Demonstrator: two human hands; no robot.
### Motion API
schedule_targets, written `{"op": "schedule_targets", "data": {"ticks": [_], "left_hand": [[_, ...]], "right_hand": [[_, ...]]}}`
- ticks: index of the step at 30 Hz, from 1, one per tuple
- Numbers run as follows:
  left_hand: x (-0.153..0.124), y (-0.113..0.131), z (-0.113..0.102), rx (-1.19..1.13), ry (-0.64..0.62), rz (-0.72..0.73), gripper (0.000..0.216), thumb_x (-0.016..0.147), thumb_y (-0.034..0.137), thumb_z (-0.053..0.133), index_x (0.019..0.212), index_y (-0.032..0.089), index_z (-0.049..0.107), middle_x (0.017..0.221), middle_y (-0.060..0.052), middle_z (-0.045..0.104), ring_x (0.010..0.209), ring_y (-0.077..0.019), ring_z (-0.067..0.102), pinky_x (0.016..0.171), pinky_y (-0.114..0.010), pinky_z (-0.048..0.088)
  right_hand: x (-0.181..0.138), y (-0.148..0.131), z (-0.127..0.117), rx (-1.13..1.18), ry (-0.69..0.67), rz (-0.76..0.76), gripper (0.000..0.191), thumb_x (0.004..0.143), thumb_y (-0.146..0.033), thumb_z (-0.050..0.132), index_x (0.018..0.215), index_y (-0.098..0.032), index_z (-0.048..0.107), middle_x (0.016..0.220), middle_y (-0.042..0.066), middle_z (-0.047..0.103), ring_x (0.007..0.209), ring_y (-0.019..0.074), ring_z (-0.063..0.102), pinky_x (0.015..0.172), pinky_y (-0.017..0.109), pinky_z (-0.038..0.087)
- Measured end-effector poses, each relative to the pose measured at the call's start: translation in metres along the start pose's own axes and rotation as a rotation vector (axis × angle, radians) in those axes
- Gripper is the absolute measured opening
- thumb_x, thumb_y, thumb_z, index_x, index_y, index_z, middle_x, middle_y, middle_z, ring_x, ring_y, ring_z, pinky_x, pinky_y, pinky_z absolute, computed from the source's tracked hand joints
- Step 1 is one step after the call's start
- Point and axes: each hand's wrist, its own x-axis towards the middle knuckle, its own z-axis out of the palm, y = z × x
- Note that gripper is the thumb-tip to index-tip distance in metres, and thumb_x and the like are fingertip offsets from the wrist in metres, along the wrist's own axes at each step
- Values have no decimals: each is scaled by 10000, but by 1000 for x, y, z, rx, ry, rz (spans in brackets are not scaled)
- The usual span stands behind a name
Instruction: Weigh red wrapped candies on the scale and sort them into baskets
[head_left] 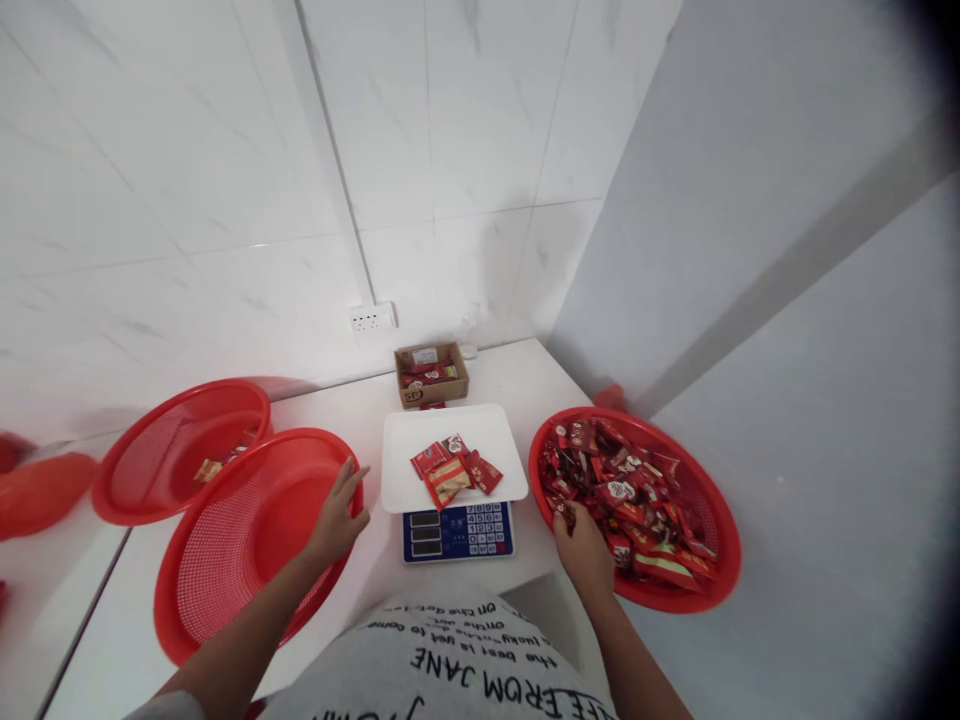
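Observation:
A digital scale (pixel 457 530) with a white weighing tray (pixel 420 440) stands in the middle of the white counter, with several red snack packets (pixel 452 470) lying on the tray. My left hand (pixel 337 515) rests on the right rim of an empty red mesh basket (pixel 247 540), fingers stretched out and holding nothing. My right hand (pixel 581 545) reaches into the near left side of a red basket (pixel 716 575) full of red packets (pixel 630 490), fingers curled down among them; what they grip is hidden.
A second red basket (pixel 169 455) at the left holds a few packets. A small cardboard box (pixel 431 375) with packets sits behind the scale by the tiled wall. Another red basket's edge (pixel 37 490) shows at far left. A grey wall closes the right side.

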Motion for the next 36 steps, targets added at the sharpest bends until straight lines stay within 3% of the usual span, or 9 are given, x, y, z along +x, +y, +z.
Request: {"op": "schedule_targets", "data": {"ticks": [8,15,18,21,24,27,30,34,36], "left_hand": [[38,-15,-20,51,223,-203,601,748,141,480,1343,180,408,1534,-79,212,1417,-240,172,1123,-409,270],[30,-20,-5,145,-142,124,602,740,67,395,1333,153,445,1534,-88,233,1364,-228,319,1075,-340,342],[31,-23,-7,209,-198,71,562,794,84,355,1349,129,431,1501,-117,311,1325,-244,386,1033,-347,388],[35,-25,-12,268,-187,-12,509,845,120,344,1348,109,422,1397,-134,469,1279,-244,446,1047,-376,365],[37,-25,-12,299,-172,-59,481,851,134,384,1328,142,440,1349,-117,523,1230,-242,497,1014,-373,397],[37,-21,-2,312,-142,-92,468,873,166,392,1338,126,423,1403,-162,449,1250,-282,474,991,-415,412],[37,-2,18,330,-96,-33,482,898,271,421,1349,100,408,1478,-198,317,1367,-319,288,1059,-467,324],[40,41,55,285,-241,207,605,861,423,506,1389,163,370,1517,-166,249,1412,-309,151,1118,-477,204],[45,60,71,270,-293,216,695,826,519,521,1412,195,335,1536,-158,192,1416,-334,101,1114,-502,181]], "right_hand": [[1,1,1,4,4,-13,406,874,-339,350,1217,-173,491,1222,118,599,1114,247,563,877,329,424],[0,-2,-1,10,-11,16,411,873,-336,349,1227,-184,491,1243,109,590,1117,253,562,858,338,430],[0,-1,-1,15,-8,7,404,876,-335,346,1220,-181,491,1234,108,596,1106,250,567,853,330,427],[0,0,0,9,-3,1,398,874,-335,352,1213,-182,493,1227,108,600,1106,250,566,853,329,422],[1,1,0,7,-5,7,399,873,-335,356,1215,-180,491,1229,111,597,1108,251,564,856,331,420],[1,1,1,10,-8,4,402,872,-332,357,1217,-173,490,1222,109,600,1104,252,565,860,328,419],[2,1,2,3,-12,-3,413,872,-329,352,1227,-165,485,1225,113,597,1103,255,564,868,330,416],[2,1,2,6,-9,0,417,869,-331,348,1226,-166,487,1226,114,597,1101,262,566,873,340,415],[1,1,2,8,-11,1,420,869,-338,345,1226,-171,488,1227,112,598,1103,267,565,870,347,416]]}}
